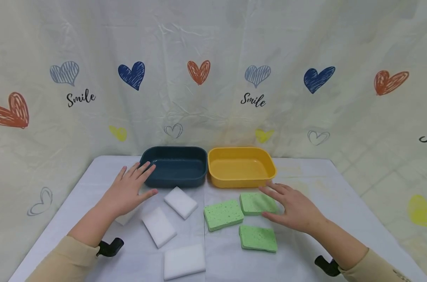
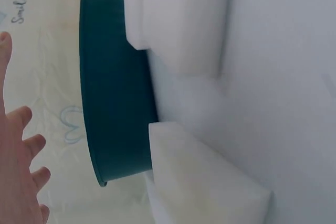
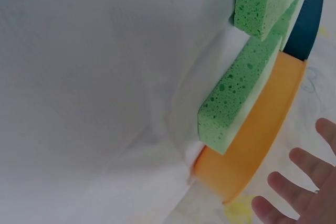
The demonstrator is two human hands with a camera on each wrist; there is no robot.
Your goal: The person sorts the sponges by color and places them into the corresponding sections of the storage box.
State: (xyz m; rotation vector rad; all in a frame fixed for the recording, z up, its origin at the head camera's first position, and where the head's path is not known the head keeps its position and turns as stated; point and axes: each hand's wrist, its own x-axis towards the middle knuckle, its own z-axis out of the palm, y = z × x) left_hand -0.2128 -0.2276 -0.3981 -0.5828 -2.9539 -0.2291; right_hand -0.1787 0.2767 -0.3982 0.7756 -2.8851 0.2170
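Note:
My left hand [image 1: 129, 194] hovers with spread fingers beside the dark teal tray [image 1: 174, 183], its fingertips overlapping the tray's left end in the head view. White sponges lie below and right of it: one tilted near the tray [image 1: 180, 202], another lower left [image 1: 159, 227], a third at the front [image 1: 184, 261]. A further white sponge [image 1: 123, 219] is mostly hidden by the left hand. My right hand [image 1: 294, 207], fingers spread and holding nothing, is over the right edge of a green sponge [image 1: 256, 203]. Two more green sponges [image 1: 223, 214] [image 1: 258, 238] lie nearby.
A yellow tray [image 1: 241, 183] stands right of the teal one at the table's back edge. Behind them hangs a pale curtain [image 1: 220, 35] printed with hearts and "Smile". A white cloth [image 1: 308, 176] covers the table. Black wrist mounts [image 1: 110, 247] sit at both sleeves.

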